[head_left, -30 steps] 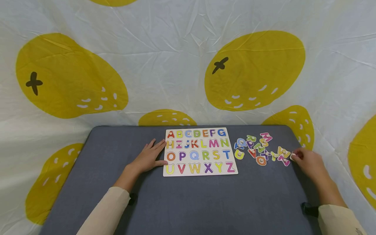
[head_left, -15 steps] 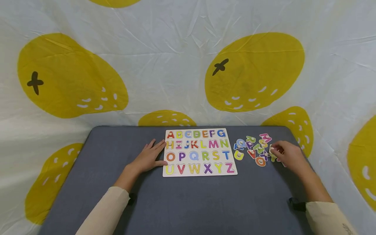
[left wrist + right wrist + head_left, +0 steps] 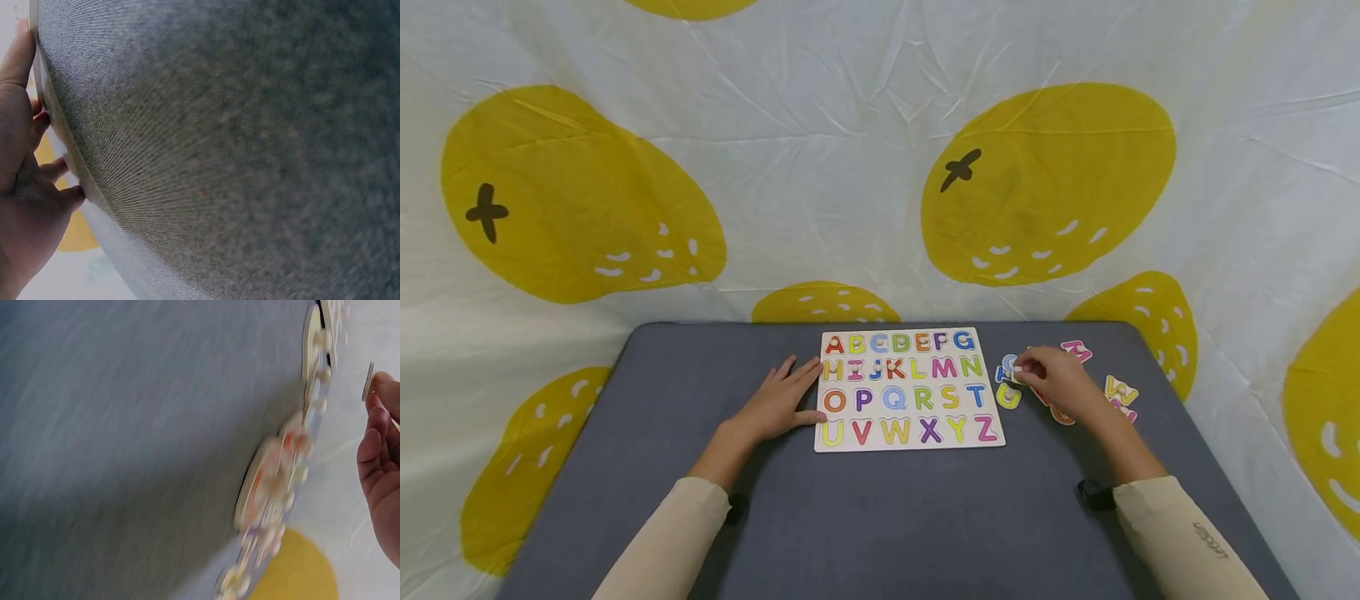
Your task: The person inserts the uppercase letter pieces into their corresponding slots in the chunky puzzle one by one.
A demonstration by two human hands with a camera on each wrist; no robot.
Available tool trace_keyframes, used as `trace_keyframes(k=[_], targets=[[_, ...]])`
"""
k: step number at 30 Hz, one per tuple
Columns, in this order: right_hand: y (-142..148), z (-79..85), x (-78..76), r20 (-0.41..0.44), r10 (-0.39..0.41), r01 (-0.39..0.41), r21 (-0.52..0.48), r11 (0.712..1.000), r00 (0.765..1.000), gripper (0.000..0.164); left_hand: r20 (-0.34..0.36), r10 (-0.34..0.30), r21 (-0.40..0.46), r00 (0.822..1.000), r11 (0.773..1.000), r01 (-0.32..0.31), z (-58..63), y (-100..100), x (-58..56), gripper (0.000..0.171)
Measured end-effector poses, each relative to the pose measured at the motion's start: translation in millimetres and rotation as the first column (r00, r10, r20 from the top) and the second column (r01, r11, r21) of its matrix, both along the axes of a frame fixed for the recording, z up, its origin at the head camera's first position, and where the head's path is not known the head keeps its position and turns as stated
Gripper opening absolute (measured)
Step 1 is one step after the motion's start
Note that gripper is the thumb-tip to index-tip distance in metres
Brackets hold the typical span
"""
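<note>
My right hand [image 3: 1056, 379] pinches a small flat wooden letter piece [image 3: 369, 382] between thumb and fingertips; which letter it is cannot be made out. It hovers clear above the loose letters, close to the right edge of a white alphabet puzzle board [image 3: 883, 416]. Rows A to Z run across the board, and pegs show on several letters in its upper rows. My left hand [image 3: 778, 400] lies spread at the board's left edge, fingertips and thumb on the rim. In the left wrist view its fingers [image 3: 19, 53] reach along that edge.
Loose pegged letters lie right of the board: a yellow U [image 3: 1008, 397], a pink M [image 3: 1077, 351], a yellow W or similar [image 3: 1121, 390], and others partly hidden under my right hand. The grey table [image 3: 895, 517] ends at a white curtain [image 3: 820, 208] with yellow fruit prints.
My right hand has moved left from the far right end of the loose letters, over the pile toward the board, carrying the piece. My left hand has stayed at the board's edge.
</note>
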State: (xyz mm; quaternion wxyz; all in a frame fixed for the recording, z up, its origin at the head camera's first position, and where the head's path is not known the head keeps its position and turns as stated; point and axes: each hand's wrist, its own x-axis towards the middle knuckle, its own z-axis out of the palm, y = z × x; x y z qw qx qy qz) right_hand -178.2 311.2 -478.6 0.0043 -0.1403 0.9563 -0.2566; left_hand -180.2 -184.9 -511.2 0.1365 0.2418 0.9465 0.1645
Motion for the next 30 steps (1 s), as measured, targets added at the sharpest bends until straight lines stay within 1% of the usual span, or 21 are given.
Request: trace_keyframes(k=[5,9,14,16,22,27,30], targets=[[-27.5,-1.8,-10.2,0.04,0.024,-0.023,-0.029,0.999,0.999,0.013,-0.006,-0.002,0.003,1.0,1.0,0.002,1.2,0.6,0.8,0.097],[-52.1,-1.8,-19.9,0.076,0.071,-0.068,-0.037,0.997,0.995,0.012,-0.007,-0.002,0.005,1.0,1.0,0.002,0.0,0.6,0.7,0.098],[-84.7,-4.9,-32.6,0.098,0.14,-0.139,-0.023,0.99,0.985,0.011,-0.001,0.004,0.008,1.0,1.0,-0.004,0.3,0.8,1.0,0.098],[-97.1,-6.6,-38.4,0.096,0.173,-0.173,-0.005,0.985,0.98,0.008,0.0,0.006,0.012,1.0,1.0,-0.006,0.8,0.8,1.2,0.097],[-127.3,-6.8,-51.7,0.132,0.244,-0.252,0.046,0.967,0.961,0.005,-0.002,0.005,0.007,1.0,1.0,-0.005,-1.7,-0.5,-0.1,0.098],[-146.2,-9.1,-60.7,0.165,0.283,-0.303,0.116,0.946,0.945,0.004,-0.007,0.003,-0.004,1.0,1.0,-0.003,-3.4,-1.3,-1.0,0.099],[-154.7,-11.2,-63.8,0.19,0.288,-0.319,0.161,0.934,0.939,0.005,-0.007,0.002,-0.003,1.0,1.0,-0.002,-3.7,-1.5,-1.1,0.099]])
